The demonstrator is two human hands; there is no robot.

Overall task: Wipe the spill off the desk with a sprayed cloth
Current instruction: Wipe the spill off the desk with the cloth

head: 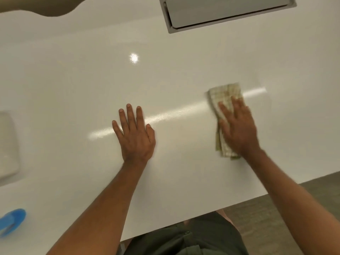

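blue object (12,222), blurred, perhaps a spray bottle, at tabletop's near-left edge, well left of the cloth | left hand (135,134) flat, fingers spread, empty, pressed on white tabletop (73,89) left of cloth | right hand (237,126) flat, pressing checked cloth (223,100) onto tabletop | grey hatch (226,11) beyond cloth

1. A glossy white desk top (73,89) fills most of the view.
2. A round ceiling-light glare (134,57) and a long bright reflected streak (165,115) shine on it.
3. A grey rectangular recessed cable hatch with a closed flap (226,11) sits at the far edge.
4. Grey-brown wood-grain floor (276,218) shows beyond the near edge.
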